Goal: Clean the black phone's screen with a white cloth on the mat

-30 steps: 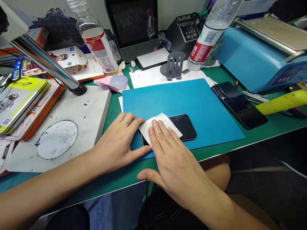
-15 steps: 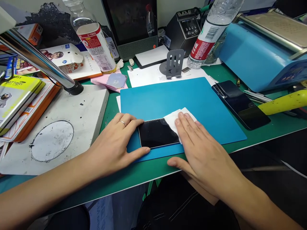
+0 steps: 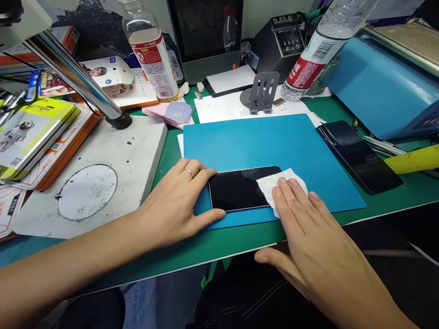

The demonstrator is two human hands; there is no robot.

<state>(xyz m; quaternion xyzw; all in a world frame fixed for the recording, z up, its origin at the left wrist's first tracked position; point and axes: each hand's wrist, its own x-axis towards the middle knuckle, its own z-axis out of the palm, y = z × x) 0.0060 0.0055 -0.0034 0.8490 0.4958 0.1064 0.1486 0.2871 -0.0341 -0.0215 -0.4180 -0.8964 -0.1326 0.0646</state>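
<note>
The left hand pinches the left end of the phone; at its right end, the right hand lies flat, 3 fingertips on tissue.

Left hand holding black phone, right hand flat on white tissue, blue mat beneath

Black phone, plain white wipe, plain blue mat — and, from the phone, a red-and-white bottle label at one o'clock, a yellow-and-grey astronaut-printed box at nine.
</note>
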